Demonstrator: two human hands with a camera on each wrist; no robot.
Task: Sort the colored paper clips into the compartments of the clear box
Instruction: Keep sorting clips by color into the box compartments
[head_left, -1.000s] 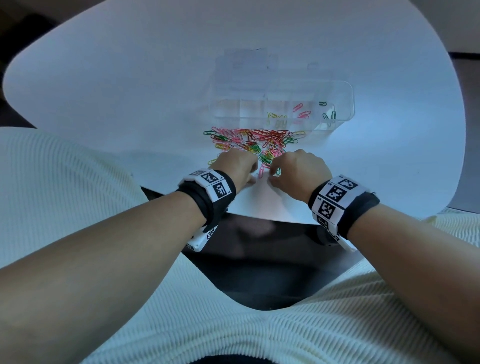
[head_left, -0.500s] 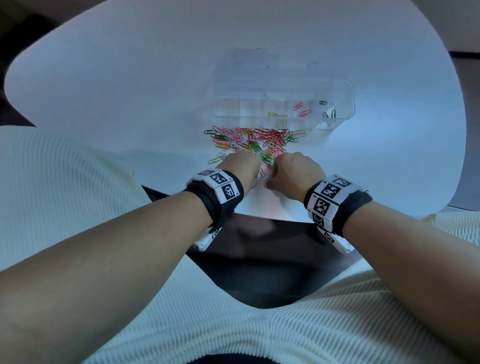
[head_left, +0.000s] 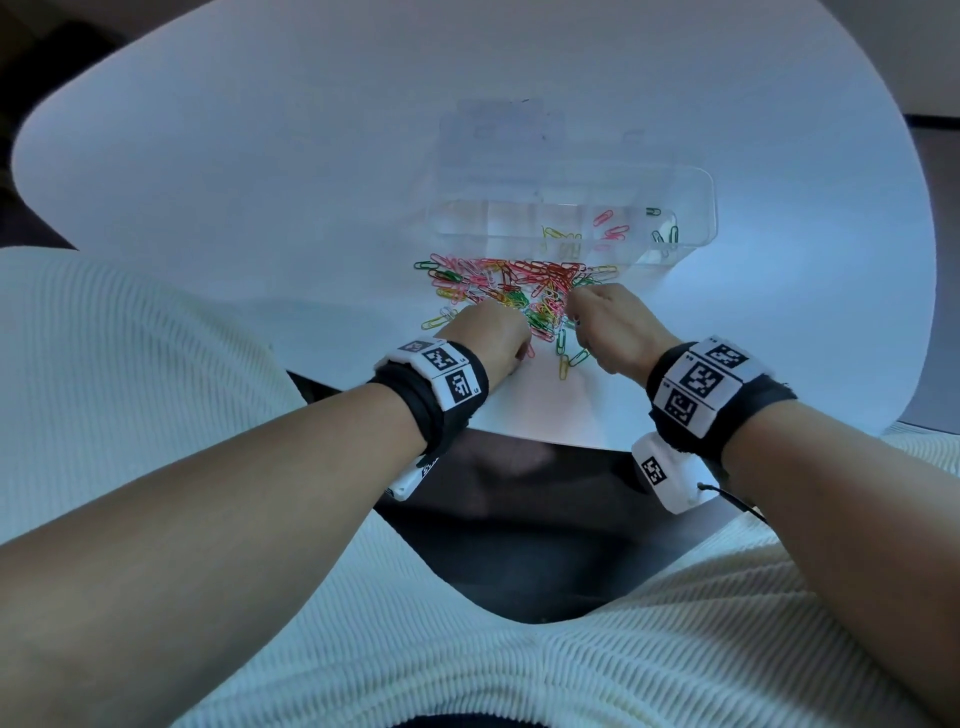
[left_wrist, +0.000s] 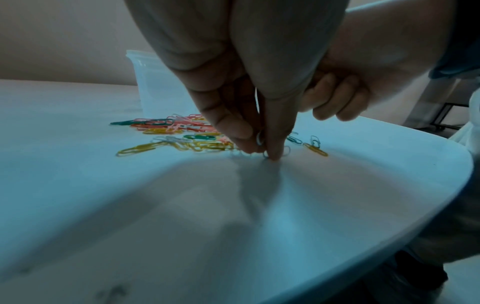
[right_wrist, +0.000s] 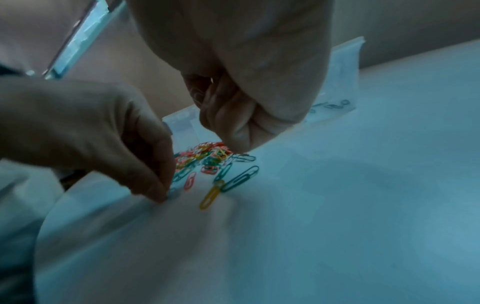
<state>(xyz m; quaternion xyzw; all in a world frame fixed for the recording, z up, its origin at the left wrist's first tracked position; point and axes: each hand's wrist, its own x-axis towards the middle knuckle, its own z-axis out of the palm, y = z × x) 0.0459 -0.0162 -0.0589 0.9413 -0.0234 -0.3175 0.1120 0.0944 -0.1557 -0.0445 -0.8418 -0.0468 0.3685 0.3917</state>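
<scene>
A heap of colored paper clips (head_left: 519, 288) lies on the white table, just in front of the clear box (head_left: 696, 208). The box holds a few yellow clips (head_left: 558, 234), pink clips (head_left: 610, 226) and green clips (head_left: 665, 231) in separate compartments. My left hand (head_left: 488, 338) is at the near edge of the heap. It pinches a white clip (left_wrist: 259, 138) with its fingertips (left_wrist: 274, 153) down on the table. My right hand (head_left: 608, 327) hovers over the heap's right side, fingers curled (right_wrist: 233, 115). Pale loops like a white clip (right_wrist: 198, 95) show at its thumb.
Loose yellow (right_wrist: 209, 197), blue-green (right_wrist: 240, 178) and pink (right_wrist: 190, 181) clips lie apart from the heap toward the table's near edge (head_left: 545, 439). The box's open lid (head_left: 498, 135) lies behind it. My lap in a white knit garment is below.
My right hand has lifted off the heap and moved right, away from the left hand. The left hand stays at the heap's near edge, pinching downward.
</scene>
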